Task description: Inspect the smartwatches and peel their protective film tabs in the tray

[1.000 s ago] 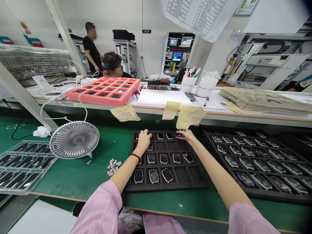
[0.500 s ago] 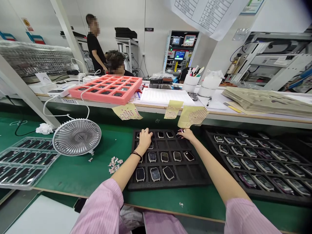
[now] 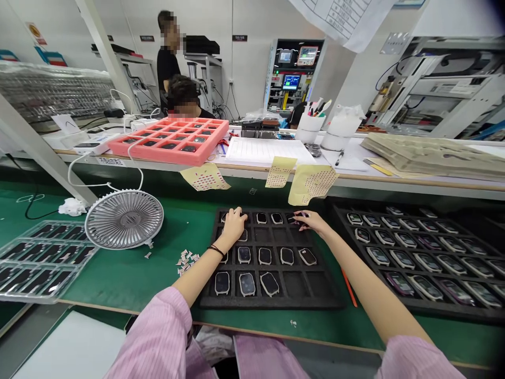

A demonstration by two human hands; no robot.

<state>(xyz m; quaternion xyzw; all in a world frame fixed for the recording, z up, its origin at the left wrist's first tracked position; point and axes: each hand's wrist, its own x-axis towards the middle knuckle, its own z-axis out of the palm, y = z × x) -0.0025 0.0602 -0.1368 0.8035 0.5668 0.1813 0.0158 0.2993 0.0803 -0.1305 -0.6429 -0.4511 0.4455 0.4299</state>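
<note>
Smartwatches (image 3: 247, 284), light with fragile black glass faces, want edge holds; our left hand (image 3: 233, 227) and right hand (image 3: 311, 223) sit apart, grips unclear.

Bright even indoor light, faint shadows, wide-angle edge distortion, dark corners

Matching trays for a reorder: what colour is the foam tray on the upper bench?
The foam tray is salmon pink; it shows best in the head view.
</note>
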